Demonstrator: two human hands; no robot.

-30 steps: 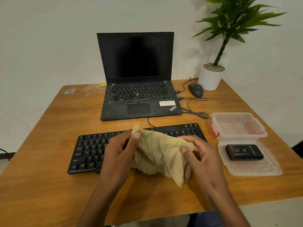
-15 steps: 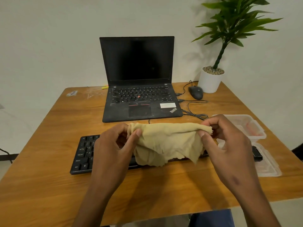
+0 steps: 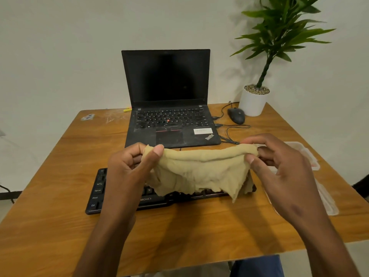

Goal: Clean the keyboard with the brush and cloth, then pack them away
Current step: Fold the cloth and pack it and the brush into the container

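- Over the last second we have pulled the cloth (image 3: 201,172) from a bunch into a wide span above the keyboard (image 3: 95,194).
- Left hand (image 3: 129,166) and right hand (image 3: 279,166) each pinch a top corner.
- Probably folding for packing; the box (image 3: 311,156) is mostly hidden, the brush unseen.

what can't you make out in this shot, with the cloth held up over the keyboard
Head view, the only one:
- Keyboard: the middle and right keys are hidden behind the cloth and the left hand.
- Plastic box: mostly covered by the right hand, so its contents cannot be seen.
- Brush: not visible anywhere.
- Laptop sticker: too small to read.
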